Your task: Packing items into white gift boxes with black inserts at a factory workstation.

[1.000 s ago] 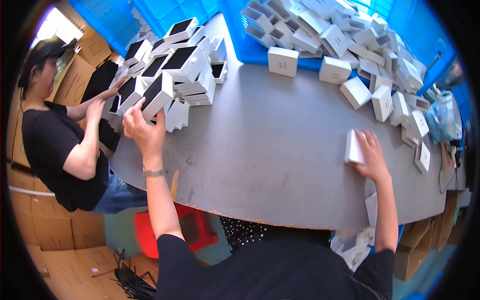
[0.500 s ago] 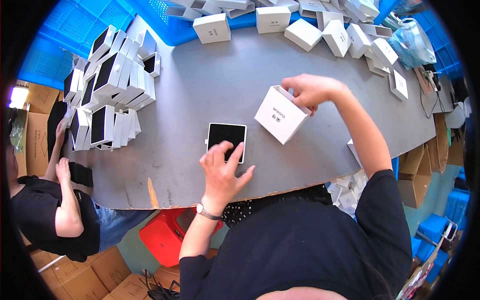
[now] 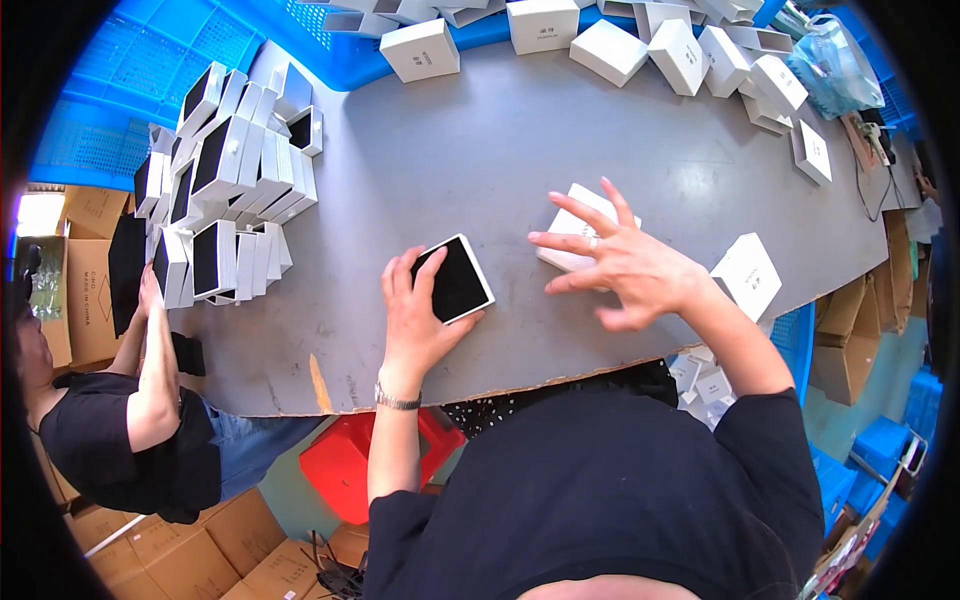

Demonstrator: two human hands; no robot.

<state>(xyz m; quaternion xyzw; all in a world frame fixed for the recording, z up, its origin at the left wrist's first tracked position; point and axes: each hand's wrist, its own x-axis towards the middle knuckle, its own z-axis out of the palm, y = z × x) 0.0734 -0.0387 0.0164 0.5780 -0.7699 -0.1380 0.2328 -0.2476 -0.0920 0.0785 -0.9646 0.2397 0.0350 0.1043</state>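
Observation:
My left hand [image 3: 412,320] grips a shallow white box drawer [image 3: 488,284] with a black lining, thumb on the near edge and fingers over the far left side. The drawer sits tilted on the table. My right hand [image 3: 630,262] is open with its fingers spread, above a white box sleeve [image 3: 566,258] that it partly covers. I cannot tell whether the fingertips touch the sleeve. Beside my right forearm stands another white box [image 3: 748,274] near the table's front edge.
Stacked white drawers with black linings [image 3: 225,190] fill the left of the grey table [image 3: 440,160]. White sleeves [image 3: 540,26] line the far edge by a blue crate [image 3: 345,70]. A co-worker [image 3: 130,420] stands at left. A red stool [image 3: 345,470] is below the edge.
My right hand has let go of the white sleeve, and its fingers have spread. My left hand has closed on the black-lined drawer, which has turned. The box by my right forearm shows more fully.

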